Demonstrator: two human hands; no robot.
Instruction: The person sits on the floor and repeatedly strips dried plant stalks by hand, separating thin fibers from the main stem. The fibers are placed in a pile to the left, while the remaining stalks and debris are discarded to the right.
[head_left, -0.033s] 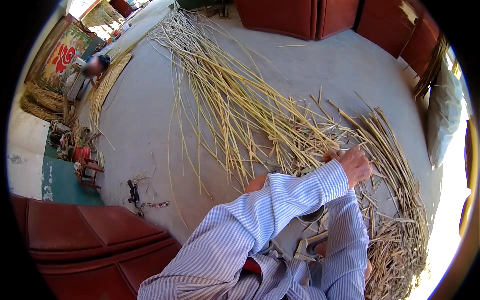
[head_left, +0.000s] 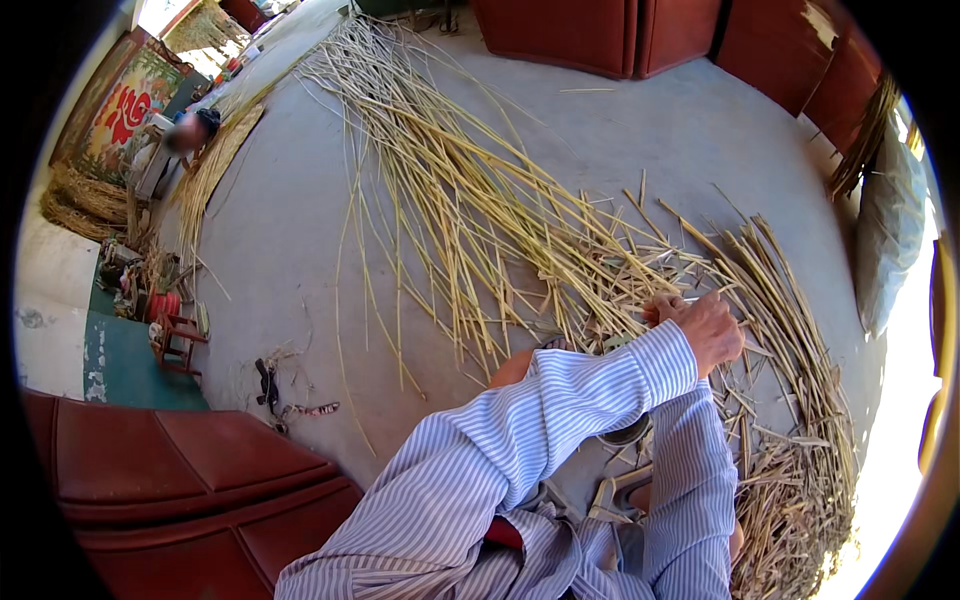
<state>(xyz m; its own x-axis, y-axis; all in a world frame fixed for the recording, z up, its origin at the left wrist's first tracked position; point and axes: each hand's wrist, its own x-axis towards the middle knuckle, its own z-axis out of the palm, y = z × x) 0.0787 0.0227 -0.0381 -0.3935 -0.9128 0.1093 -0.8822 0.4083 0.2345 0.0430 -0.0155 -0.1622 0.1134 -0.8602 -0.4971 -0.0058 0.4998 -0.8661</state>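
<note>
My left hand (head_left: 712, 332) reaches across to the right, its fingers bent and closed over something small that I cannot make out. Most of my right hand (head_left: 662, 308) is hidden behind the left wrist; only some curled fingers show, close to a thin pale sliver (head_left: 690, 299) between the hands. Both hands meet above the cut ends of a long, loose spread of yellow-green reed stalks (head_left: 470, 200) on the floor. Just right of them, a curved bundle of drier stalks (head_left: 790, 300) lies along the floor.
Broken husks (head_left: 790, 500) heap up at the lower right. A round dark metal thing (head_left: 625, 432) sits under my arms. Red padded seats (head_left: 180, 470) stand lower left, others (head_left: 560, 35) at the back. Far left, another person (head_left: 190, 135) is beside a stalk mat (head_left: 220, 160) and a small wooden stool (head_left: 180, 343).
</note>
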